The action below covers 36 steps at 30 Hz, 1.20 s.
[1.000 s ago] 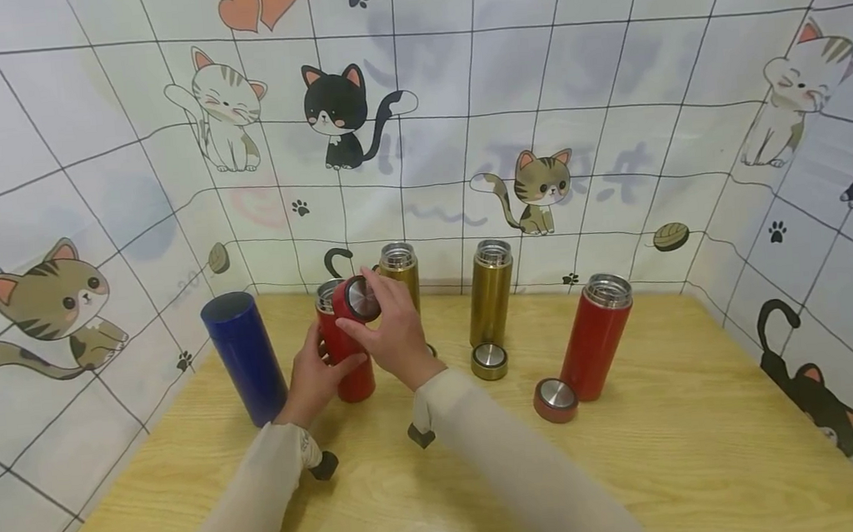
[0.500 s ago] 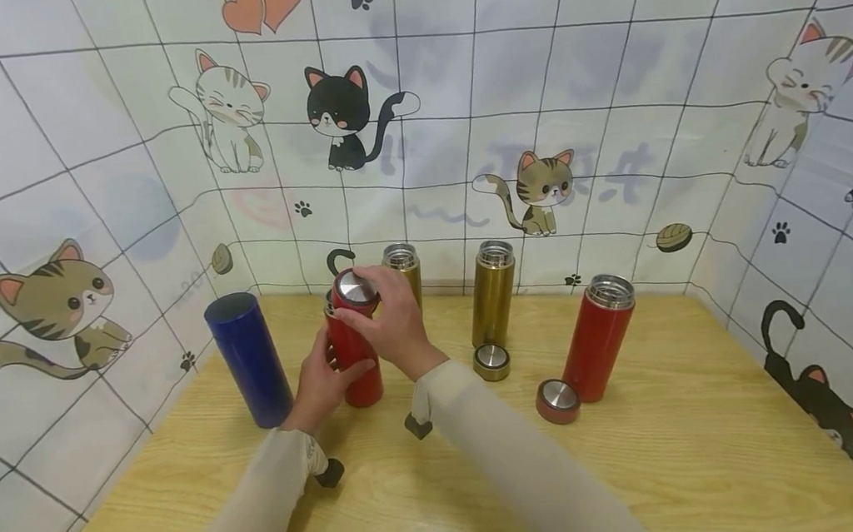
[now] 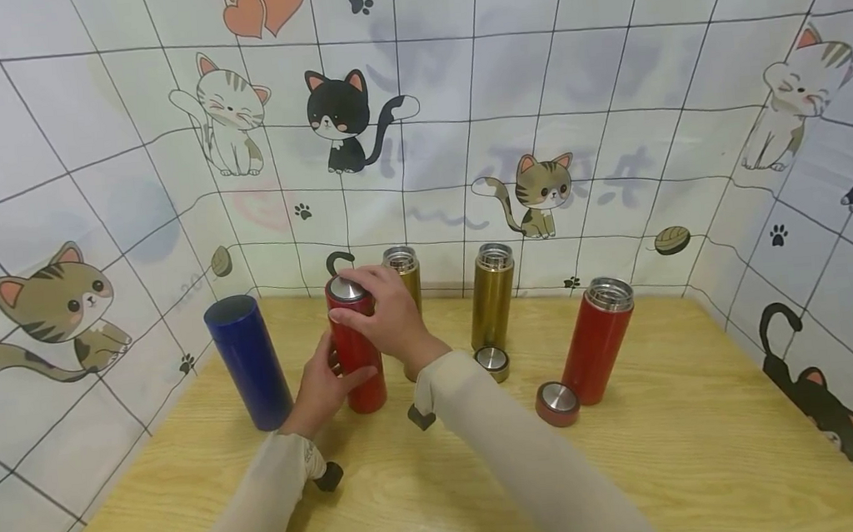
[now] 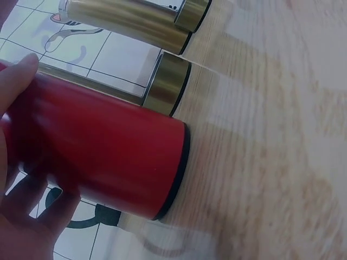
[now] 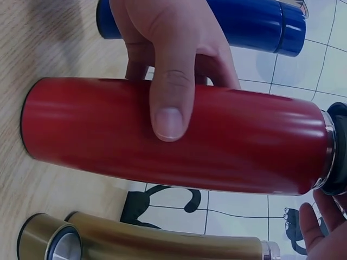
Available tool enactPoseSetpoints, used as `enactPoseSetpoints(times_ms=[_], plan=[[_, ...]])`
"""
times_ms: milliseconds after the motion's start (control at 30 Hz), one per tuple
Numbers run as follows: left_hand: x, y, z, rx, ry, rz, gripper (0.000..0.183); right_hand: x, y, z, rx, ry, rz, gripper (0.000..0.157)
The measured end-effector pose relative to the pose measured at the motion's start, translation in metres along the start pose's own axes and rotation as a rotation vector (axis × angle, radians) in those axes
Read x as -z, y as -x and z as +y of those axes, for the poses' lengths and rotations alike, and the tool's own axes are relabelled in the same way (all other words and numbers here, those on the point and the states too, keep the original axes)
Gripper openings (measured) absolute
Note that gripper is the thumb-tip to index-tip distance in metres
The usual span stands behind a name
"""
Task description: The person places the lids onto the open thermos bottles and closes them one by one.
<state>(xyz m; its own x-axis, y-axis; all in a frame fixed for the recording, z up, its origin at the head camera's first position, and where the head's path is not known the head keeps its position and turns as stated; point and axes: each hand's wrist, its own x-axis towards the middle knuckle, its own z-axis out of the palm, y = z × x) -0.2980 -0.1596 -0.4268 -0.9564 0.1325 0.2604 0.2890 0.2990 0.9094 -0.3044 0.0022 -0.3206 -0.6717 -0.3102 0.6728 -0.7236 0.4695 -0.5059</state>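
Table (image 3: pixel 503 477): we see it across the lower frame.
Red bottle (image 3: pixel 361 363): upright, left of centre.
Left hand (image 3: pixel 321 389): curled round the bottle.
Right hand (image 3: pixel 394 314): pinches the lid (image 3: pixel 346 288).
Lid: at the bottle's mouth.

Red btl (image 3: pixel 358 351) in grip: smooth, semi-gloss; lid (image 3: pixel 346 289) above, shiny metal top. Blue btl (image 3: pixel 249 363) L of grip: smooth, glossy. Gold btls (image 3: pixel 493 302) R of grip: metallic sheen w/ shiny metal necks (image 3: pixel 496 254). Tabletop (image 3: pixel 681 446) below grip: wood-grain, glossy. Sleeves (image 3: pixel 507 427): matt cloth.
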Motion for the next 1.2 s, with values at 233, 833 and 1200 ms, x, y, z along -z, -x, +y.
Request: enactPoseSetpoints(times_ms=[233,833,1200], plan=[[-0.001,0.001,0.002,-0.002,0.0,-0.016,0.084,0.003,-0.003,-0.001,-0.005,0.009,-0.036,0.05],[0.0,0.003,0.007,0.012,0.055,-0.067,0.089,0.006,0.0,0.011,-0.085,-0.131,-0.184,0.048],[0.009,-0.005,0.03,-0.084,0.068,-0.089,0.087,0.008,-0.001,0.013,-0.071,-0.148,-0.215,0.051]])
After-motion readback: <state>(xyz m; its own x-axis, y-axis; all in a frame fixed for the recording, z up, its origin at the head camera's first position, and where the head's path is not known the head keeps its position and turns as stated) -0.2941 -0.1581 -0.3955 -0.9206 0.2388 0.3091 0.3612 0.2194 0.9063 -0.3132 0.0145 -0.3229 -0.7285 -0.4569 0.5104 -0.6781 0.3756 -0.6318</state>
